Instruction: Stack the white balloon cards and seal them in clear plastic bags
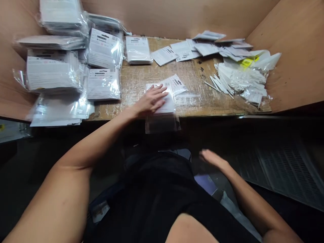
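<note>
My left hand (152,99) lies flat, fingers spread, on a clear plastic bag holding white cards (164,113) at the front edge of the wooden table (197,101); the bag's open end hangs over that edge. A printed white card (177,84) rests just right of my fingers. My right hand (211,158) hangs below the table edge over my lap, fingers stretched out, holding nothing; it is a little blurred.
Stacks of bagged card packs (53,72) fill the left side of the table. Loose printed cards (184,50) lie at the back. A heap of thin white sticks and small bags (238,81) sits at the right. Brown board walls (296,57) enclose the table.
</note>
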### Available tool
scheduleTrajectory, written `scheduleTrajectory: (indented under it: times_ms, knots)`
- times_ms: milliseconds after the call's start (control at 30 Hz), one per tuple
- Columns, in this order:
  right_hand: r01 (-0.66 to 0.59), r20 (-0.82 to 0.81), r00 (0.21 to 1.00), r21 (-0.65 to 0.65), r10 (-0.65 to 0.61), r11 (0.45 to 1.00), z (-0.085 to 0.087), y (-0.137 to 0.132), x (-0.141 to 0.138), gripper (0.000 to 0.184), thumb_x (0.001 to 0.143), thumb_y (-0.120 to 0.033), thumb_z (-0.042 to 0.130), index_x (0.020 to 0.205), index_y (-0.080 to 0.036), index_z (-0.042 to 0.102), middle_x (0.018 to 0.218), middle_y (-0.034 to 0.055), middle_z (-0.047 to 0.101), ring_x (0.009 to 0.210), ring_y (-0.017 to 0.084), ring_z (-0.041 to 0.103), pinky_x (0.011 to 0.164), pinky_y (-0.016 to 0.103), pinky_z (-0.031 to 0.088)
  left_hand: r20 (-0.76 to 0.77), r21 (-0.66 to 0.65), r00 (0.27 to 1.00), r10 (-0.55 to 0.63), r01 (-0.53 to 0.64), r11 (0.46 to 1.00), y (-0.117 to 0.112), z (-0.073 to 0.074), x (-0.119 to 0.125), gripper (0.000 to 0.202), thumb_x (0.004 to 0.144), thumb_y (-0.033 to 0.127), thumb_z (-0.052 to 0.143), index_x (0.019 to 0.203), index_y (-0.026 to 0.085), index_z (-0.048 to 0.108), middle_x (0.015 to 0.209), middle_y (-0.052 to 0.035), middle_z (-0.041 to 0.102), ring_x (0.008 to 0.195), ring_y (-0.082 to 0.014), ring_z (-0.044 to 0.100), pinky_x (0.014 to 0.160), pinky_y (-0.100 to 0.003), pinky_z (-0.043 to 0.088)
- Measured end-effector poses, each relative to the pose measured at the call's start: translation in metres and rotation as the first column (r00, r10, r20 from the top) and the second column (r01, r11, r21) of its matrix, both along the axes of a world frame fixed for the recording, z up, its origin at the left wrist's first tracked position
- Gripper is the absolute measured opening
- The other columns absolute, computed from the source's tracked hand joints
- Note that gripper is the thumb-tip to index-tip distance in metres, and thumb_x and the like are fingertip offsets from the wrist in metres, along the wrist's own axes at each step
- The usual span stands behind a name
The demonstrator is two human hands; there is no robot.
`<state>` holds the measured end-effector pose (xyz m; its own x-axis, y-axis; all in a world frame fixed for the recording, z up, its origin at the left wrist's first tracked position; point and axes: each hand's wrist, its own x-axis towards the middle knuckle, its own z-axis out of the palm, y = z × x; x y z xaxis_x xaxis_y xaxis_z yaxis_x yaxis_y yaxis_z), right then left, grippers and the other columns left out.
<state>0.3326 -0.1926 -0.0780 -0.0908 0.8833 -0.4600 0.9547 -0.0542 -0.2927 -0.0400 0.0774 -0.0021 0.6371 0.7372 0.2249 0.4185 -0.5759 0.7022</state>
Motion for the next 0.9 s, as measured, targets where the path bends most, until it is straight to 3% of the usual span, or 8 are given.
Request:
scheduleTrajectory:
  times_ms: [67, 133, 200, 333, 500, 600, 733, 900]
  knots:
    - [-0.046, 0.013, 0.999, 0.218, 0.044, 0.975, 0.007, 0.023, 0.0, 0.028, 0.102, -0.033, 0.06, 0.08, -0.022, 0.074, 0.089, 0.0195, 0.075, 0.083, 0.032, 0.073, 0.08, 0.046, 0.057, 0.089, -0.028, 0.995, 0.049, -0.047, 0.998, -0.018, 0.002, -0.02, 0.051, 0.098, 0.044, 0.064, 0.143, 0.022, 0.074, 0.162, -0.0117, 0.065, 0.159, -0.0359, 0.053, 0.136, -0.063, 0.034]
    - [-0.1, -0.021, 0.992, 0.484, 0.126, 0.869, 0.019, 0.055, -0.009, 0.03, 0.109, -0.033, 0.054, 0.107, -0.022, 0.082, 0.117, 0.0231, 0.079, 0.11, 0.037, 0.075, 0.098, 0.053, 0.056, 0.031, 0.005, 0.999, 0.036, -0.037, 0.999, -0.038, -0.002, -0.045, 0.053, 0.092, 0.038, 0.068, 0.143, 0.026, 0.074, 0.161, -0.0106, 0.066, 0.157, -0.036, 0.056, 0.136, -0.063, 0.038]
    - [-0.115, -0.125, 0.962, 0.616, 0.241, 0.779, 0.031, 0.091, -0.025, 0.031, 0.11, -0.037, 0.057, 0.13, -0.028, 0.08, 0.141, 0.0189, 0.076, 0.136, 0.038, 0.068, 0.112, 0.058, 0.05, -0.062, 0.077, 0.998, -0.005, 0.01, 0.997, -0.056, -0.011, -0.064, 0.057, 0.087, 0.035, 0.074, 0.144, 0.031, 0.074, 0.162, -0.0088, 0.065, 0.162, -0.0376, 0.05, 0.138, -0.065, 0.037]
    - [-0.149, -0.375, 0.817, 0.595, 0.438, 0.789, 0.041, 0.152, -0.059, 0.032, 0.104, -0.045, 0.07, 0.135, -0.039, 0.077, 0.147, 0.0091, 0.076, 0.149, 0.037, 0.062, 0.121, 0.063, 0.045, -0.163, 0.173, 0.985, 0.053, -0.025, 0.985, -0.079, -0.043, -0.069, 0.045, 0.094, 0.043, 0.077, 0.138, 0.034, 0.078, 0.153, -0.0113, 0.072, 0.157, -0.0382, 0.056, 0.136, -0.065, 0.04]
    - [-0.226, -0.427, 0.729, 0.588, 0.535, 0.777, 0.035, 0.184, -0.085, 0.029, 0.108, -0.054, 0.062, 0.111, -0.033, 0.082, 0.131, 0.0096, 0.083, 0.14, 0.036, 0.069, 0.121, 0.064, 0.042, -0.059, 0.165, 0.992, 0.109, -0.098, 0.981, -0.083, -0.067, -0.051, 0.032, 0.104, 0.054, 0.066, 0.119, 0.032, 0.084, 0.131, -0.0112, 0.082, 0.136, -0.0358, 0.073, 0.125, -0.062, 0.055]
    - [-0.074, -0.444, 0.773, 0.648, 0.454, 0.758, 0.037, 0.182, -0.1, 0.042, 0.112, -0.055, 0.051, 0.099, -0.028, 0.079, 0.114, 0.0114, 0.085, 0.119, 0.033, 0.076, 0.114, 0.056, 0.045, 0.072, 0.152, 0.965, 0.253, -0.262, 0.953, -0.084, -0.063, -0.042, 0.037, 0.107, 0.056, 0.058, 0.105, 0.029, 0.083, 0.118, -0.0114, 0.084, 0.121, -0.0334, 0.077, 0.114, -0.056, 0.061]
    - [0.217, -0.48, 0.866, 0.608, 0.136, 0.764, 0.046, 0.178, -0.13, 0.055, 0.115, -0.054, 0.04, 0.079, -0.025, 0.069, 0.08, 0.0089, 0.074, 0.082, 0.026, 0.068, 0.093, 0.042, 0.047, 0.146, 0.091, 0.802, 0.579, -0.594, 0.8, -0.079, -0.043, -0.023, 0.047, 0.109, 0.053, 0.054, 0.076, 0.026, 0.073, 0.105, -0.0108, 0.076, 0.105, -0.0283, 0.073, 0.101, -0.045, 0.06]
    - [0.393, -0.387, 0.904, 0.587, -0.18, 0.708, 0.051, 0.189, -0.162, 0.047, 0.112, -0.044, 0.049, 0.074, -0.022, 0.065, 0.073, 0.0092, 0.066, 0.075, 0.024, 0.06, 0.076, 0.036, 0.039, 0.067, 0.011, 0.707, 0.704, -0.706, 0.708, -0.064, -0.027, -0.005, 0.047, 0.103, 0.04, 0.06, 0.059, 0.025, 0.054, 0.078, -0.0064, 0.061, 0.082, -0.0245, 0.062, 0.084, -0.039, 0.05]
